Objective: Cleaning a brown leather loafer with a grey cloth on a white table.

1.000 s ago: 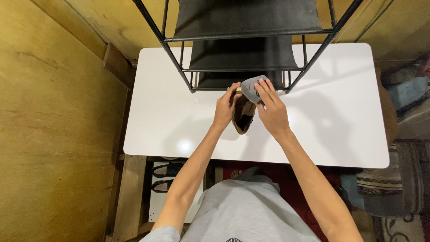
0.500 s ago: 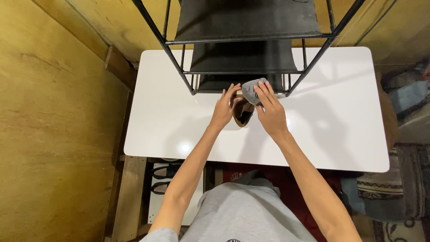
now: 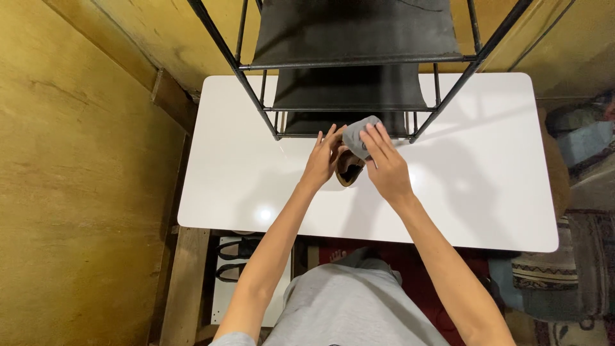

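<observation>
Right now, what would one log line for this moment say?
left hand: holding brown shoe | right hand: pressing grey cloth on shoe | place: white table, by black rack

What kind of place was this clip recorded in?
Probably a room in a home, used as a makeshift work corner: a white table against yellowish plywood walls, a black metal rack standing on the table, and patterned rugs on the floor.

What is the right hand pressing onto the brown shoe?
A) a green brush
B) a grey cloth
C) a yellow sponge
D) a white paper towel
B: the right hand presses a grey cloth against the top of the brown shoe, which the left hand steadies over the white table.
</observation>
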